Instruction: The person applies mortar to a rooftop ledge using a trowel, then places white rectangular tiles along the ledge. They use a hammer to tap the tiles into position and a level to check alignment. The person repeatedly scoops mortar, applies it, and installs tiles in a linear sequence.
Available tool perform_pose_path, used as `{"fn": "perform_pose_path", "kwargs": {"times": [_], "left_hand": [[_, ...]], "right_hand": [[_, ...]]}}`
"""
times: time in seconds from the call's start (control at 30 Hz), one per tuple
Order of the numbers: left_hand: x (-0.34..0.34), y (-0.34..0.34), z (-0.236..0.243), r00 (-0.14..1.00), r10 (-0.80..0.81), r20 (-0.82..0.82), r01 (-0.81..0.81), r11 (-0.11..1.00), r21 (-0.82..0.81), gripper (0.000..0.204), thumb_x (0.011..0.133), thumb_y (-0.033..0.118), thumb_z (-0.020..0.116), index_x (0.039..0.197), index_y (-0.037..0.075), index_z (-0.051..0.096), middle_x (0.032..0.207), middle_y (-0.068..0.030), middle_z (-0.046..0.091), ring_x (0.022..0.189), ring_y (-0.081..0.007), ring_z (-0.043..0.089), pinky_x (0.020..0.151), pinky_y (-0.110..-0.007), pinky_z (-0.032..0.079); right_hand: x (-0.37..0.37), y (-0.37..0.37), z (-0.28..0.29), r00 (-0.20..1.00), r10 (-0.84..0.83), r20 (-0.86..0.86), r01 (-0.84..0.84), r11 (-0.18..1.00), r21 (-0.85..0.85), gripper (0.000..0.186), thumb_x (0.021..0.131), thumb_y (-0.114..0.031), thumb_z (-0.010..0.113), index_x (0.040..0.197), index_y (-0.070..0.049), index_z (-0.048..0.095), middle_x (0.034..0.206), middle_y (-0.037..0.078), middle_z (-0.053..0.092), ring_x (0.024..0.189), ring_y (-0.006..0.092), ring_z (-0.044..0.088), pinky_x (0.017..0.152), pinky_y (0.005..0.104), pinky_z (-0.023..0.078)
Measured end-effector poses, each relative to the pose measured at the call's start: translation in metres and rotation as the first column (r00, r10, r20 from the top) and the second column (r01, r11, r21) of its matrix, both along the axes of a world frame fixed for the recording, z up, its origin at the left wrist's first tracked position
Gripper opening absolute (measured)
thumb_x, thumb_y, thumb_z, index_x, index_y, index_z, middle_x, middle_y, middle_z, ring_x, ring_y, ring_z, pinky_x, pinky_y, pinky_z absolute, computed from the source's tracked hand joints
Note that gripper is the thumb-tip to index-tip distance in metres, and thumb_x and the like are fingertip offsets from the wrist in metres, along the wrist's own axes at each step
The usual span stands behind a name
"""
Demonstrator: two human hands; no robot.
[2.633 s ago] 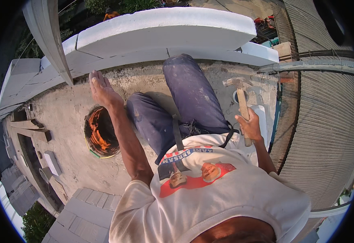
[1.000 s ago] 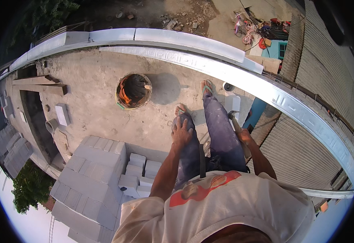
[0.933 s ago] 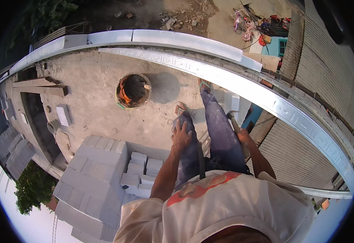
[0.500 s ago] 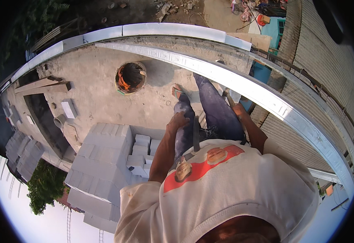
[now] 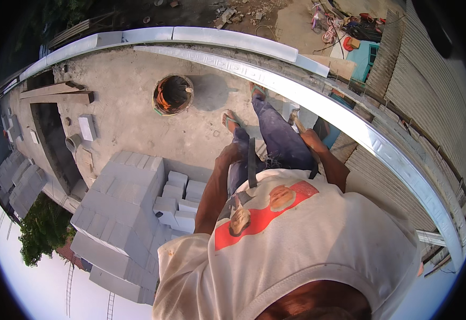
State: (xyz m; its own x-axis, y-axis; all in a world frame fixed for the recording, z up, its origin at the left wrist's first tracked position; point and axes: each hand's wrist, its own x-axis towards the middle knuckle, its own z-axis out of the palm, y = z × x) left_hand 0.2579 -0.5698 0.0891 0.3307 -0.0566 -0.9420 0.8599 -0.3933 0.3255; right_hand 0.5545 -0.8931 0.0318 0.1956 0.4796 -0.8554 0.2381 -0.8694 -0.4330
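My left hand (image 5: 232,152) rests against my left thigh, near the knee of my dark trousers (image 5: 276,128). Its fingers blend into the cloth, so their pose is unclear. Beside my right leg, my right hand (image 5: 311,140) is closed round the handle of a wooden-handled tool (image 5: 298,124). The tool's head points away from me, close to a pale block-like piece (image 5: 288,111) by the long metal beam (image 5: 329,111). Its exact kind is too small to make out.
A round bucket (image 5: 172,95) with a dark inside stands on the concrete floor (image 5: 129,88). Stacked pale blocks (image 5: 121,194) rise at my left. Wooden planks (image 5: 57,97) lie by a dark opening (image 5: 54,141). A low block wall edge (image 5: 227,38) runs ahead; corrugated roofing (image 5: 430,101) lies right.
My view has shifted, and my right foot now shows ahead of me. My right hand still holds the tool, which sits slightly higher in view. My left hand stays by the thigh.
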Motion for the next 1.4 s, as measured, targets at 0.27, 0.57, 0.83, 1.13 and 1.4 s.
{"fn": "perform_pose_path", "kwargs": {"times": [0.27,0.57,0.83,1.13,1.4], "left_hand": [[0.046,0.016,0.046,0.996,0.088,0.035,-0.086,0.995,-0.053,0.042,0.079,0.024,0.079,0.118,0.008,0.079,0.120,-0.0214,0.076,0.114,-0.0367,0.072,0.098,-0.043,0.056],[0.067,0.035,0.049,0.994,0.024,0.110,-0.028,0.999,0.037,0.036,0.085,0.026,0.073,0.111,0.002,0.079,0.110,-0.0191,0.078,0.103,-0.0358,0.075,0.092,-0.043,0.057],[0.048,0.047,0.038,0.976,0.179,0.125,-0.176,0.984,-0.038,0.030,0.090,0.021,0.067,0.106,-0.003,0.075,0.112,-0.0183,0.076,0.080,-0.0278,0.078,0.078,-0.041,0.060],[0.033,0.045,0.024,0.969,0.087,0.229,-0.120,0.984,0.133,0.043,0.085,0.018,0.072,0.125,0.000,0.069,0.090,-0.0186,0.076,0.078,-0.0287,0.076,0.077,-0.041,0.059],[0.043,0.049,0.040,0.984,0.119,0.134,-0.127,0.990,0.054,0.045,0.083,0.015,0.073,0.126,0.001,0.067,0.086,-0.0177,0.076,0.080,-0.0282,0.075,0.075,-0.040,0.058]], "right_hand": [[-0.008,-0.056,-0.071,0.998,-0.022,0.064,0.013,0.991,0.132,0.021,0.083,-0.025,0.069,0.092,-0.006,0.069,0.081,0.015,0.065,0.079,0.0354,0.068,0.075,0.0457,0.051],[-0.020,-0.029,-0.051,0.984,-0.156,0.087,0.147,0.984,0.098,0.007,0.085,-0.018,0.065,0.092,-0.014,0.066,0.076,0.008,0.062,0.073,0.0312,0.065,0.073,0.0444,0.049],[-0.024,-0.012,-0.030,0.960,-0.268,0.078,0.263,0.962,0.074,0.012,0.087,-0.019,0.066,0.097,-0.013,0.065,0.078,0.008,0.063,0.075,0.0298,0.065,0.073,0.0435,0.050],[-0.022,-0.007,-0.036,0.952,-0.297,0.075,0.292,0.953,0.077,0.017,0.089,-0.021,0.066,0.103,-0.012,0.063,0.081,0.008,0.063,0.076,0.0281,0.066,0.073,0.0424,0.051],[-0.020,-0.006,-0.032,0.952,-0.299,0.070,0.294,0.954,0.064,0.022,0.091,-0.022,0.067,0.108,-0.010,0.062,0.083,0.008,0.064,0.078,0.0267,0.066,0.072,0.0415,0.052]]}}
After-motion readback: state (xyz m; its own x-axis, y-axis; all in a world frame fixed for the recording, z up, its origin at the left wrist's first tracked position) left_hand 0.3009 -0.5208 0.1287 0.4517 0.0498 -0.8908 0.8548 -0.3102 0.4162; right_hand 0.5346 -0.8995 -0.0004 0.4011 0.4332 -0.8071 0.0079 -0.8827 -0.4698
